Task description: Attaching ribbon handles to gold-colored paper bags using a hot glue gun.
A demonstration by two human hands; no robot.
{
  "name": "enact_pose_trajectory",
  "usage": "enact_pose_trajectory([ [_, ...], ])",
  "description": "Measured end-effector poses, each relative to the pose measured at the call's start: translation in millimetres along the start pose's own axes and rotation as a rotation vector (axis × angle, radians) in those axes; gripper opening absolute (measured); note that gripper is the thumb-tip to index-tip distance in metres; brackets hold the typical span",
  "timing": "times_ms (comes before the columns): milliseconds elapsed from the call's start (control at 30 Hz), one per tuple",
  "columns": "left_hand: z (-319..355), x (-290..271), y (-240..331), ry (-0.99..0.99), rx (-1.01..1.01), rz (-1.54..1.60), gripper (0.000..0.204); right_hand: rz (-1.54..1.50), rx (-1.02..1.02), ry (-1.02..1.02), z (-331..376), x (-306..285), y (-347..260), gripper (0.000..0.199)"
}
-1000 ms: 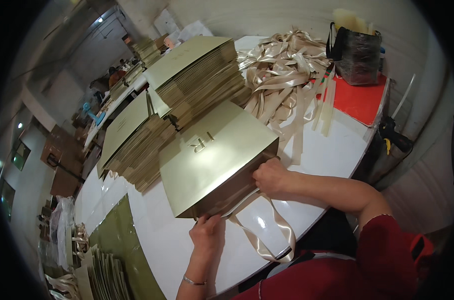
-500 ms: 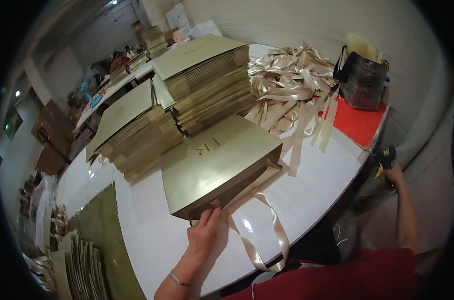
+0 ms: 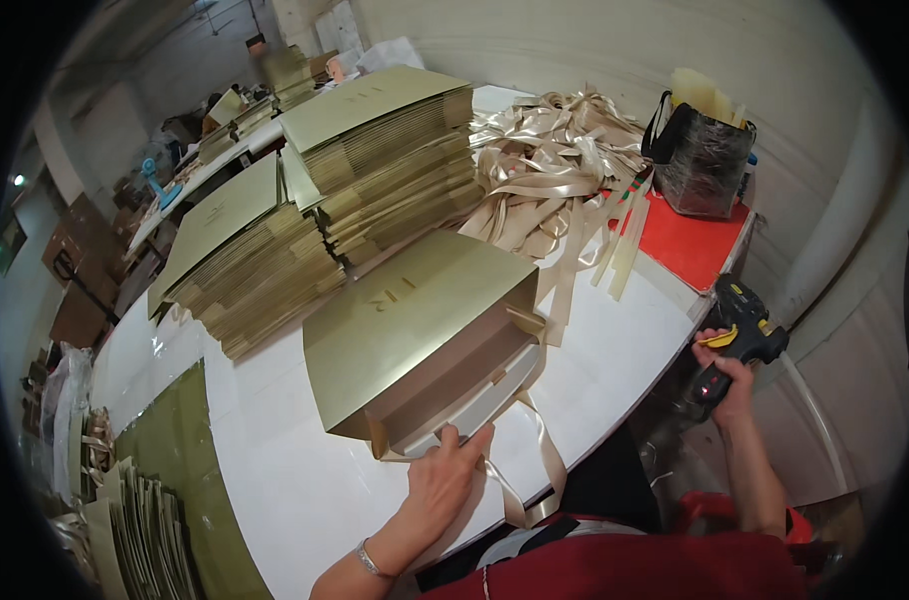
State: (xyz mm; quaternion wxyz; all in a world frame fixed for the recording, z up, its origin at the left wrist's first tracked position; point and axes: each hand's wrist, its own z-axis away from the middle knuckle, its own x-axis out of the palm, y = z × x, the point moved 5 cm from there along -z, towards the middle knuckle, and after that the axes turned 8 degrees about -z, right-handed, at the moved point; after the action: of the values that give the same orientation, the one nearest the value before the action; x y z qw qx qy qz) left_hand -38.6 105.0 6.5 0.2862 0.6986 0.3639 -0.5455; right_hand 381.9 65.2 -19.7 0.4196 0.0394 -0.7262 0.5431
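Observation:
A gold paper bag lies on its side on the white table, its mouth parted toward me and a pale inner strip showing. My left hand grips the lower edge of that mouth, fingertips at the rim. A satin ribbon handle loops from the bag toward the table's front edge. Off the table's right side, my right hand is wrapped around a black glue gun, with its yellow trigger under my fingers. The gun is apart from the bag.
Tall stacks of flat gold bags stand behind the open one. A heap of beige ribbons lies at the back, beside a black holder of pale sticks on a red sheet. More folded bags stand lower left.
The bag's mouth has opened wider, and my left hand has shifted right along its edge. My right hand has brought the glue gun up and left, closer to the table.

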Motion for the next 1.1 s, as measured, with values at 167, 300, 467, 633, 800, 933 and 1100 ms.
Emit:
enact_pose_trajectory([
  [167, -8.8, -1.3, 6.6, 0.025, -0.035, 0.018, 0.050, -0.001, 0.453, -0.381, 75.2, 106.2, 14.6, 0.067],
  [300, -10.6, 0.4, 9.7, 0.029, -0.057, 0.040, 0.049, 0.214, 0.692, -0.560, 100.4, 140.9, 47.7, 0.057],
  [467, -10.8, 1.0, 10.4, 0.038, -0.080, 0.036, 0.049, 0.519, 0.761, -0.636, 100.6, 142.5, 76.7, 0.044],
  [633, -6.4, 2.5, 6.8, 0.057, -0.097, 0.086, 0.048, 0.502, 0.730, -0.522, 93.4, 141.2, 70.1, 0.043],
  [800, -9.0, 1.7, 9.2, 0.069, -0.086, 0.073, 0.047, 0.317, 0.743, -0.596, 84.2, 148.7, 74.0, 0.044],
  [933, -4.5, -9.1, 2.8, 0.019, -0.060, 0.083, 0.037, 0.560, 0.784, -0.604, 83.2, 133.8, 79.8, 0.039],
  [1100, 21.7, -29.1, -30.7, 0.083, -0.121, -0.032, 0.017, 0.481, 0.766, -0.624, 85.8, 135.9, 69.9, 0.049],
])
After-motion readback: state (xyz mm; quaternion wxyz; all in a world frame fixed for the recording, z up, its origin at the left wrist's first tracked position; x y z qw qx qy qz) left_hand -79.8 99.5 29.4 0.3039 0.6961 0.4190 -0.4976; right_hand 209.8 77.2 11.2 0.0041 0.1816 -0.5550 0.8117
